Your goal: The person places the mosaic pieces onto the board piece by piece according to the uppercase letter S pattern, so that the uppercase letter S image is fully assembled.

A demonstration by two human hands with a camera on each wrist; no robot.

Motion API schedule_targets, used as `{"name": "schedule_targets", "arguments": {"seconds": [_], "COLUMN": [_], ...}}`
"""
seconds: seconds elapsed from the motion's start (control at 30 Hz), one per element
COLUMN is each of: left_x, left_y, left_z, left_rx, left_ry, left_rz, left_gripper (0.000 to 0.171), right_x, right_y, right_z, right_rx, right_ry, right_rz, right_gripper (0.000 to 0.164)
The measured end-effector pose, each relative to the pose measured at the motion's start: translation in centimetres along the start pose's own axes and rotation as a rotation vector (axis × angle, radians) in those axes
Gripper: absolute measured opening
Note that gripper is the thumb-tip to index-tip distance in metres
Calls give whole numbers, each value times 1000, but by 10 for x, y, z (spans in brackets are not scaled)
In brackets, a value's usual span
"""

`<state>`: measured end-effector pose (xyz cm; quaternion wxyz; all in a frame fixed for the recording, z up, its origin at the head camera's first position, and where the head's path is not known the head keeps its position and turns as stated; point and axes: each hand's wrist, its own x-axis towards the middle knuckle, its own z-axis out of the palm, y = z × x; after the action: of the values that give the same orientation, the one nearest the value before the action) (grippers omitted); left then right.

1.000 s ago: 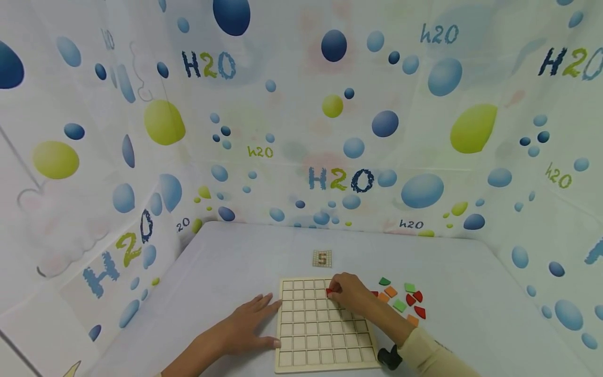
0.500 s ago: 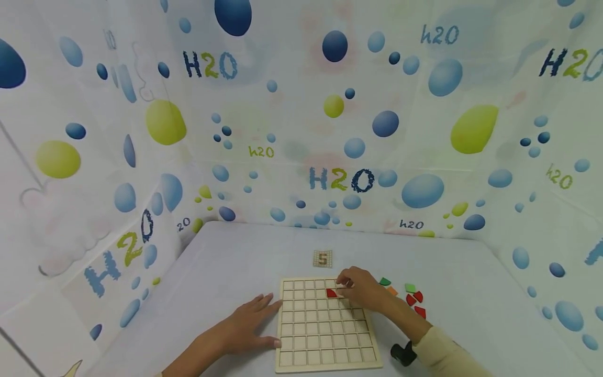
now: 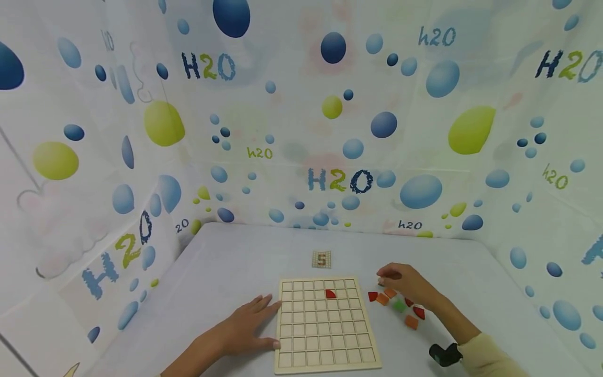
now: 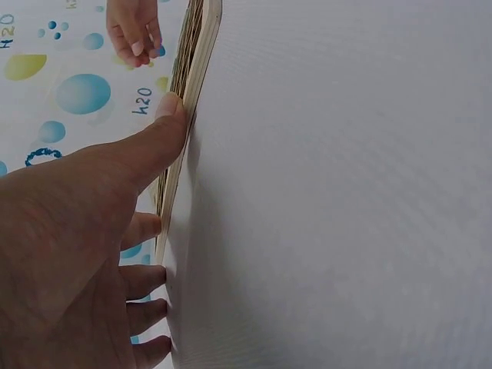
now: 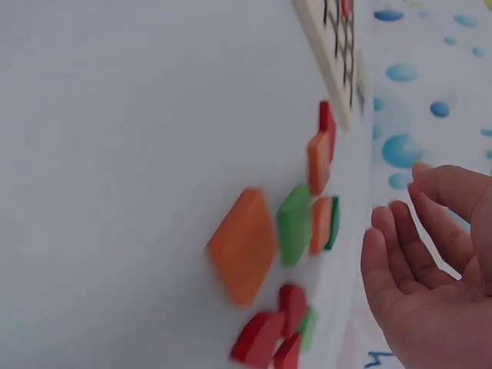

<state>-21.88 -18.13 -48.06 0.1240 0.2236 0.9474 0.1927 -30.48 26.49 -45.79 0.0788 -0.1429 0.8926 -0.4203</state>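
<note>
A pale wooden grid board lies on the table, with one red quarter-round piece in an upper cell. My left hand touches the board's left edge with spread fingers and thumb, also seen along the edge in the left wrist view. My right hand hovers above loose pieces right of the board. Its fingers are loosely bent, and nothing shows between them in the right wrist view. Below it lie orange squares, a light green square and red pieces. A dark green piece lies near its fingers.
A small card with an S-like pattern lies beyond the board. White cloth printed with blue and green drops stands around the table. A dark strapped device is on my right wrist.
My right hand has let go of the red piece on the board and moved right, over the loose pieces. The left hand has stayed at the board's edge.
</note>
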Motion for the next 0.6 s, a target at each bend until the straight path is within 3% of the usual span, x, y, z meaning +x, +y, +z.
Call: {"name": "schedule_targets", "arguments": {"seconds": [0.23,0.6], "left_x": [0,-1], "left_y": [0,1], "left_z": [0,1], "left_rx": [-12,-9], "left_ry": [2,6], "left_rz": [-1,0], "left_gripper": [97,96], "right_x": [-10,-9], "right_y": [17,23], "right_z": [-6,3], "right_rx": [-56,-161], "right_ry": [19,13], "right_rz": [110,88], "right_gripper": [24,21]}}
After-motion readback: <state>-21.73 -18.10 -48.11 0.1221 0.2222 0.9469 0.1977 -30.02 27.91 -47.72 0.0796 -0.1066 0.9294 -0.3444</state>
